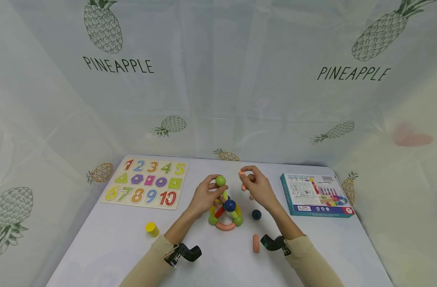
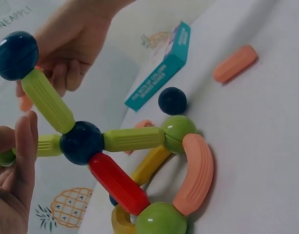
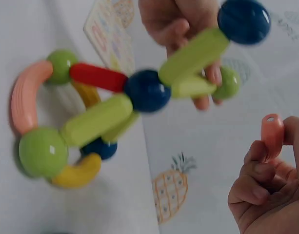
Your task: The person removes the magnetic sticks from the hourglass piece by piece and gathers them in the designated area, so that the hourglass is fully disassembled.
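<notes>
My left hand (image 1: 203,197) pinches a green ball (image 1: 220,181) at the upper end of a ball-and-stick structure. A ring of green and blue balls, with curved orange and yellow sticks, forms its base. Red and light green sticks rise from it to a central blue ball (image 2: 82,143); another light green stick (image 2: 48,101) sticks out with a blue ball (image 2: 16,55) on its end. To the right, my right hand (image 1: 260,189) pinches an orange stick (image 3: 272,136), apart from the structure. Fingers hide part of that stick.
Right of the structure lie a loose dark blue ball (image 1: 256,214) and a straight orange stick (image 1: 255,243). A yellow cylinder (image 1: 152,229) stands at left. Behind it is a number puzzle board (image 1: 143,191); the toy box (image 1: 316,195) lies at back right, before a pineapple-print cloth (image 1: 218,87).
</notes>
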The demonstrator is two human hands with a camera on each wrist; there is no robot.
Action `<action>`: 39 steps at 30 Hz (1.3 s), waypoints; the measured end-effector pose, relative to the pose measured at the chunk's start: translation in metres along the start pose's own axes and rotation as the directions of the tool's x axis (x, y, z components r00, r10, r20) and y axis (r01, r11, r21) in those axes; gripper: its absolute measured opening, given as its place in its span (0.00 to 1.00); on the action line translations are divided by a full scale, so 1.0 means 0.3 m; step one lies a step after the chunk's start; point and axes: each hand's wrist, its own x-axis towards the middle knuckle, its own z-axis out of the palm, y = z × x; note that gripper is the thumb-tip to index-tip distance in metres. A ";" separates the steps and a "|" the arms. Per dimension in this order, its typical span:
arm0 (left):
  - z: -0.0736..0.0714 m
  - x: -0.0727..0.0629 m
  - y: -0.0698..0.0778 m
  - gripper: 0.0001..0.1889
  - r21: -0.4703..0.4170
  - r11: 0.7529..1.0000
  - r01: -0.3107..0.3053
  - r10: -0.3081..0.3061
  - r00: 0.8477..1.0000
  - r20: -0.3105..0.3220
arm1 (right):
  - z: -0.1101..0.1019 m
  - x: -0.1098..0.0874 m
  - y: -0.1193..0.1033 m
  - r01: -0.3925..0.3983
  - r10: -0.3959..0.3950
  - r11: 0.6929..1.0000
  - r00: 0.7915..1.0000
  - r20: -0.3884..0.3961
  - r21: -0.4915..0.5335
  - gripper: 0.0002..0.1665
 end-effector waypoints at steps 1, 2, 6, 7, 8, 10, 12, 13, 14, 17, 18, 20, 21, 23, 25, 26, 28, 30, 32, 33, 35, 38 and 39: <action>-0.001 -0.001 0.000 0.24 0.000 1.000 -0.001 0.001 1.000 -0.001 | -0.011 0.000 0.008 -0.013 0.013 1.000 1.000 -0.009 0.000 0.23; -0.001 -0.002 -0.001 0.25 0.001 1.000 -0.003 0.003 1.000 -0.002 | -0.023 0.001 0.017 -0.029 0.029 1.000 0.999 -0.020 -0.002 0.22; -0.006 -0.006 -0.002 0.25 0.001 1.000 -0.012 0.012 1.000 -0.003 | -0.067 0.006 0.068 -0.087 0.085 0.996 0.994 -0.075 -0.023 0.25; -0.008 -0.006 -0.004 0.25 0.000 1.000 -0.014 0.014 1.000 -0.001 | -0.077 0.008 0.083 -0.103 0.100 0.994 0.991 -0.087 -0.028 0.26; -0.009 -0.003 -0.008 0.25 -0.001 1.000 -0.015 0.015 1.000 0.001 | -0.087 0.009 0.100 -0.119 0.116 0.992 0.989 -0.095 -0.026 0.27; -0.011 0.008 -0.027 0.26 0.000 1.000 -0.012 0.012 1.000 0.004 | -0.103 0.012 0.136 -0.146 0.142 0.989 0.984 -0.106 -0.025 0.28; -0.013 0.022 -0.053 0.26 0.002 1.000 -0.009 0.009 1.000 0.004 | -0.116 0.013 0.170 -0.168 0.164 0.985 0.980 -0.109 -0.027 0.29; -0.014 0.029 -0.068 0.26 0.003 1.000 -0.006 0.006 1.000 0.002 | -0.122 0.013 0.185 -0.176 0.172 0.984 0.979 -0.110 -0.028 0.29; -0.015 0.034 -0.080 0.27 0.004 1.000 -0.005 0.005 1.000 0.001 | -0.127 0.012 0.198 -0.185 0.181 0.982 0.978 -0.108 -0.030 0.29; -0.016 0.044 -0.105 0.28 0.004 1.000 -0.006 0.006 1.000 -0.006 | -0.137 0.009 0.229 -0.204 0.199 0.978 0.975 -0.098 -0.043 0.29; -0.017 0.045 -0.109 0.28 0.005 1.000 -0.006 0.006 1.000 -0.008 | -0.140 0.008 0.238 -0.210 0.205 0.976 0.974 -0.095 -0.051 0.28; -0.017 0.044 -0.112 0.28 0.006 1.000 -0.006 0.006 1.000 -0.008 | -0.143 0.006 0.258 -0.215 0.209 0.974 0.974 -0.084 -0.067 0.27; -0.018 0.043 -0.113 0.28 0.007 1.000 -0.007 0.007 1.000 -0.007 | -0.145 0.005 0.267 -0.217 0.210 0.973 0.974 -0.081 -0.079 0.27; -0.018 0.040 -0.111 0.28 0.009 1.000 -0.004 0.005 1.000 -0.003 | -0.146 0.004 0.287 -0.220 0.212 0.970 0.974 -0.079 -0.106 0.26; -0.019 0.036 -0.108 0.29 0.016 1.000 -0.004 0.004 1.000 0.004 | -0.147 0.004 0.308 -0.225 0.216 0.964 0.973 -0.078 -0.139 0.26; -0.020 0.034 -0.107 0.29 0.019 1.000 -0.005 0.005 1.000 0.007 | -0.146 0.004 0.317 -0.230 0.220 0.962 0.972 -0.082 -0.149 0.25; -0.022 0.031 -0.107 0.29 0.026 1.000 -0.002 0.001 1.000 0.013 | -0.145 0.007 0.338 -0.243 0.232 0.953 0.969 -0.082 -0.178 0.25; -0.024 0.031 -0.110 0.29 0.030 1.000 0.000 -0.001 1.000 0.019 | -0.142 0.011 0.357 -0.262 0.249 0.942 0.965 -0.085 -0.209 0.26; -0.025 0.031 -0.115 0.29 0.028 1.000 -0.001 0.000 1.000 0.026 | -0.139 0.017 0.374 -0.283 0.269 0.929 0.959 -0.091 -0.236 0.26; -0.025 0.032 -0.117 0.29 0.028 1.000 0.000 -0.001 1.000 0.028 | -0.137 0.020 0.381 -0.292 0.278 0.924 0.956 -0.093 -0.245 0.26; -0.026 0.035 -0.123 0.29 0.032 0.999 0.001 -0.002 1.000 0.031 | -0.134 0.026 0.390 -0.303 0.287 0.916 0.953 -0.101 -0.262 0.26; -0.025 0.037 -0.129 0.30 0.040 0.999 0.001 -0.002 1.000 0.031 | -0.130 0.033 0.394 -0.302 0.283 0.913 0.953 -0.107 -0.273 0.26; -0.025 0.037 -0.130 0.29 0.043 0.999 0.002 -0.004 1.000 0.029 | -0.128 0.034 0.393 -0.300 0.280 0.913 0.954 -0.109 -0.276 0.26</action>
